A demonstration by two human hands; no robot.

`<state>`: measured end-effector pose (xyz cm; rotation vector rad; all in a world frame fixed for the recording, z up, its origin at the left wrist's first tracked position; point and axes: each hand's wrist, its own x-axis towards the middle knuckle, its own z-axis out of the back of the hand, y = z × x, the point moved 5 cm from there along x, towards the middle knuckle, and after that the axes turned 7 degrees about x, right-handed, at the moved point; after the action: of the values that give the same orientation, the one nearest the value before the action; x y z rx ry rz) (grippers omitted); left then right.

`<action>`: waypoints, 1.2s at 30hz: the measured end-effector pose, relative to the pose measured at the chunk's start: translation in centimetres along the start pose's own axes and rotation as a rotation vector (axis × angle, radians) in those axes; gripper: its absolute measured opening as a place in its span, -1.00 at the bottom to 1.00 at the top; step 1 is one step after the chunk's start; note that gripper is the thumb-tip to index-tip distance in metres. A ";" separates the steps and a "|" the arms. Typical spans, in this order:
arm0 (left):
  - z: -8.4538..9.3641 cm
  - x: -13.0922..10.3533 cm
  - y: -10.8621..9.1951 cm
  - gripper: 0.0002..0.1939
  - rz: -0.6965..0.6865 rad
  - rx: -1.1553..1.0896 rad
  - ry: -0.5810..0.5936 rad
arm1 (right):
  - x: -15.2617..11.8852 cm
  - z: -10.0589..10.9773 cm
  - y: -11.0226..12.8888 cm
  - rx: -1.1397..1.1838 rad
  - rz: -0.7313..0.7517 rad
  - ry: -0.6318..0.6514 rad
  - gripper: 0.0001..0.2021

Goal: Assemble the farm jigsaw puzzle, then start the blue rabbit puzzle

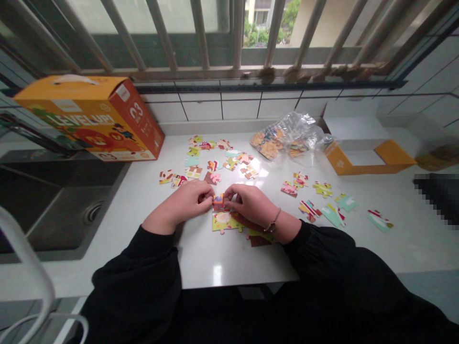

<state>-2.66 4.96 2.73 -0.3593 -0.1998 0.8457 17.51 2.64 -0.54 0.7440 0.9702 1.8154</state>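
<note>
A small orange and purple box-shaped piece [218, 202] stands between my two hands, just above a few joined green puzzle pieces [226, 222]. My left hand [190, 200] has its fingers closed at the left side of this piece. On the other side, the thumb and forefinger of my right hand [249, 203] pinch at its right edge. Under my right wrist, a green and brown puzzle piece [261, 239] is partly covered. Beyond my hands lie loose puzzle pieces, among them a pink and brown piece [213, 177] and a cream piece [194, 172].
More puzzle pieces [322, 189] are scattered at right. A clear plastic bag [292, 136] of pieces and an opened orange box [369, 165] stand at the back. At left are a large orange carton [103, 119] and a dark sink [71, 191]. Window bars [236, 36] rise behind.
</note>
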 end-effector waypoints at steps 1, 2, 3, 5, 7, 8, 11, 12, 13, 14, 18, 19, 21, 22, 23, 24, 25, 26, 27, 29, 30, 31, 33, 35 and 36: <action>0.0 0.0 0.0 -0.85 -0.002 -0.001 0.003 | 0.0 0.1 0.0 0.025 -0.006 -0.002 -0.89; 0.1 0.0 -0.1 -0.84 -0.003 -0.003 0.007 | -0.1 0.2 0.0 0.060 -0.016 -0.003 -0.90; 0.1 0.0 -0.1 -0.84 -0.002 -0.005 0.008 | -0.1 0.5 -0.1 0.100 -0.029 -0.003 -0.91; 0.1 -0.1 0.0 -0.84 0.003 -0.010 0.007 | -0.3 1.1 -0.2 0.166 -0.056 -0.003 -0.91; 0.1 -0.1 0.1 -0.84 0.007 -0.013 0.001 | -0.4 1.8 -0.3 0.176 -0.075 -0.016 -0.91; 0.1 -0.1 0.1 -0.84 0.008 -0.013 -0.002 | -0.4 2.1 -0.3 0.163 -0.081 -0.023 -0.91; 0.0 -0.2 0.2 -0.85 0.010 -0.010 -0.008 | -0.5 2.5 -0.5 0.117 -0.105 -0.026 -0.92; 0.0 -0.2 0.2 -0.85 0.009 -0.008 -0.008 | -0.5 2.5 -0.6 0.106 -0.114 -0.021 -0.92; 0.0 -0.2 0.2 -0.85 0.009 -0.005 -0.008 | -0.5 2.4 -0.6 0.093 -0.121 -0.019 -0.92; 0.0 -0.2 0.2 -0.85 0.008 -0.003 -0.007 | -0.5 2.3 -0.6 0.075 -0.124 -0.021 -0.93; 0.0 -0.2 0.0 -0.86 0.002 0.006 -0.005 | -0.5 2.4 -0.6 -0.042 -0.093 -0.051 -0.95; 0.0 -0.2 0.0 -0.86 0.002 0.009 -0.005 | -0.5 2.5 -0.6 -0.070 -0.081 -0.057 -0.94; 0.0 -0.2 0.0 -0.86 -0.001 0.014 -0.007 | -0.6 2.6 -0.7 -0.103 -0.062 -0.053 -0.93; 0.0 -0.2 0.0 -0.85 -0.002 0.016 -0.008 | -0.6 2.7 -0.8 -0.110 -0.055 -0.046 -0.93; 0.0 -0.2 0.0 -0.85 -0.004 0.017 -0.010 | -0.7 2.8 -0.8 -0.114 -0.048 -0.038 -0.92; 0.0 -0.2 0.0 -0.85 -0.006 0.017 -0.010 | -0.7 2.9 -0.9 -0.118 -0.042 -0.031 -0.90; 0.0 -0.2 0.0 -0.85 -0.008 0.017 -0.010 | -0.7 3.0 -1.0 -0.123 -0.039 -0.025 -0.89; 0.0 -0.2 0.0 -0.85 -0.008 0.017 -0.011 | -0.7 3.2 -1.0 -0.131 -0.041 -0.020 -0.89; 0.0 -0.2 0.0 -0.85 -0.008 0.018 -0.008 | -0.7 3.4 -1.0 -0.140 -0.045 -0.017 -0.89; 0.0 -0.1 0.0 -0.85 -0.009 0.023 -0.003 | -0.7 3.7 -1.1 -0.155 -0.055 -0.012 -0.89; 0.0 -0.1 0.0 -0.85 -0.010 0.027 0.001 | -0.7 3.9 -1.1 -0.159 -0.060 -0.010 -0.90; 0.0 -0.1 0.0 -0.85 -0.011 0.030 0.004 | -0.7 4.0 -1.0 -0.163 -0.062 -0.009 -0.90; 0.0 -0.1 0.0 -0.85 -0.012 0.033 0.008 | -0.8 4.2 -1.0 -0.168 -0.060 -0.009 -0.90; 0.0 -0.1 0.1 -0.86 -0.012 0.035 0.011 | -0.8 4.2 -0.9 -0.169 -0.052 -0.006 -0.90; 0.0 -0.1 0.0 -0.86 -0.012 0.034 0.012 | -0.8 4.2 -0.9 -0.170 -0.045 -0.006 -0.89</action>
<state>-2.77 4.89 2.69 -0.3308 -0.1765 0.8339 21.63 3.39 0.74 0.6172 0.8111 1.8288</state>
